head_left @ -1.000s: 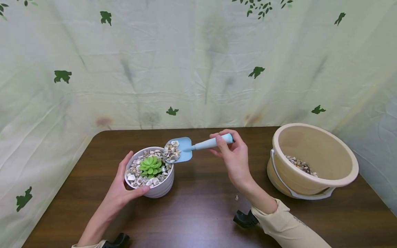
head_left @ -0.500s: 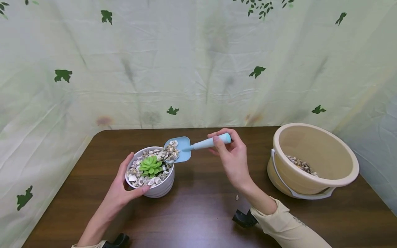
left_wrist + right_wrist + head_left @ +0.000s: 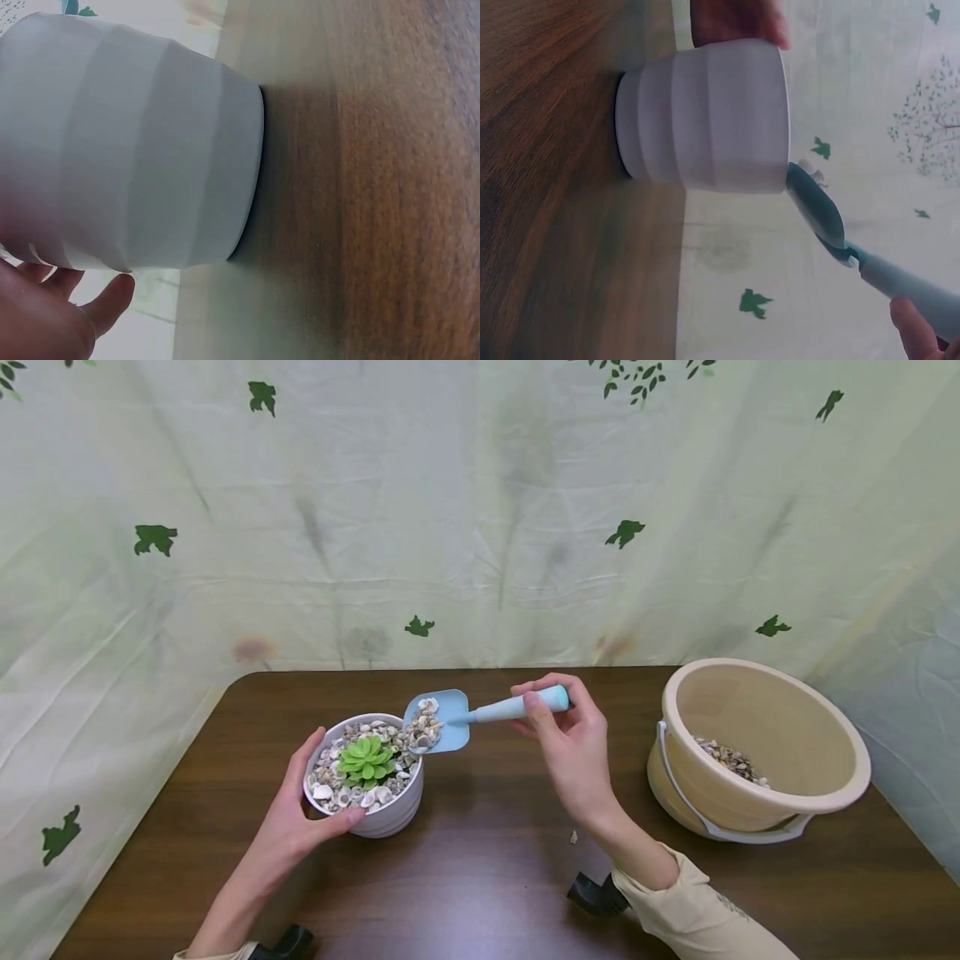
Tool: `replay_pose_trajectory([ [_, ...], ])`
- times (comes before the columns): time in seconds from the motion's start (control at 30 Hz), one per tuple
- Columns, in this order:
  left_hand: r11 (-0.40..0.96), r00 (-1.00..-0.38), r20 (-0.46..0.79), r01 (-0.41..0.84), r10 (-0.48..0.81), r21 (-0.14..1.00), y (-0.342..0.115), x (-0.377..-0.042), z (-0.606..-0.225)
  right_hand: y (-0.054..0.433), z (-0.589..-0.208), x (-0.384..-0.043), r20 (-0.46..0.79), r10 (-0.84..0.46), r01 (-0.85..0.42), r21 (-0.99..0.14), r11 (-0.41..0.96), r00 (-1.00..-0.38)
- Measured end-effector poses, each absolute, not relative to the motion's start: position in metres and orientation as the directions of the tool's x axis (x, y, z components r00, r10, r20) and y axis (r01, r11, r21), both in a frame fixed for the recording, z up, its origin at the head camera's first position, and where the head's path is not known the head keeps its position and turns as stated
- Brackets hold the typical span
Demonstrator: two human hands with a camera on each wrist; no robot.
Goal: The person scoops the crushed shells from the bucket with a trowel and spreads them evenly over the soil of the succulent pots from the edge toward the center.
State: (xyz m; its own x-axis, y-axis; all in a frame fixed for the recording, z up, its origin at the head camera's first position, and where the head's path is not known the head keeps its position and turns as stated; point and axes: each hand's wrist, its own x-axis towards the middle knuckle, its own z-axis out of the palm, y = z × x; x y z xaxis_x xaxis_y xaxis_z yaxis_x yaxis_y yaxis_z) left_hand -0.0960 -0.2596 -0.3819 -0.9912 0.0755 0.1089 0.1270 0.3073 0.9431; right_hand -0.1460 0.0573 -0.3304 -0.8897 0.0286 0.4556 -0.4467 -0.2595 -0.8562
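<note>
A white ridged flower pot [image 3: 390, 817] stands on the table, filled with small shells and pebbles [image 3: 327, 774] around a green succulent [image 3: 366, 762]. My left hand [image 3: 300, 822] grips the pot from the left, its thumb across the near rim. With my right hand [image 3: 570, 747] I hold a light blue hand shovel [image 3: 453, 739] by its handle. The shovel's blade carries a heap of shells and tips down onto the pot's right rim, touching it in the right wrist view. In the left wrist view the pot [image 3: 142, 142] fills most of the left side.
A beige bucket [image 3: 757, 810] with a grey handle stands at the right, some shells [image 3: 727, 762] at its bottom. One loose shell [image 3: 573, 837] lies on the brown table [image 3: 480, 893] near my right forearm. A leaf-printed curtain [image 3: 480, 527] hangs behind the table.
The shovel moved slightly left over the pot, then back to the right. The heap on its blade looks somewhat smaller. My left hand and the pot have stayed put.
</note>
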Motion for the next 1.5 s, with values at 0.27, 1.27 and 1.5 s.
replay_pose_trajectory([
  [0.27,0.406,-0.990,0.130,0.140,0.051,0.903,-0.258,-0.096,-0.382,0.059,-0.329,-0.141,0.473,0.037,-0.466,-0.849,-0.249,-0.880],
  [1.27,0.250,-0.980,0.156,0.183,0.124,0.951,-0.263,-0.096,-0.384,0.056,-0.322,-0.129,0.542,0.019,-0.539,-0.830,-0.142,-0.840],
  [1.5,0.246,-0.980,0.161,0.185,0.113,0.951,-0.262,-0.095,-0.384,0.055,-0.321,-0.127,0.559,0.011,-0.555,-0.821,-0.131,-0.829],
])
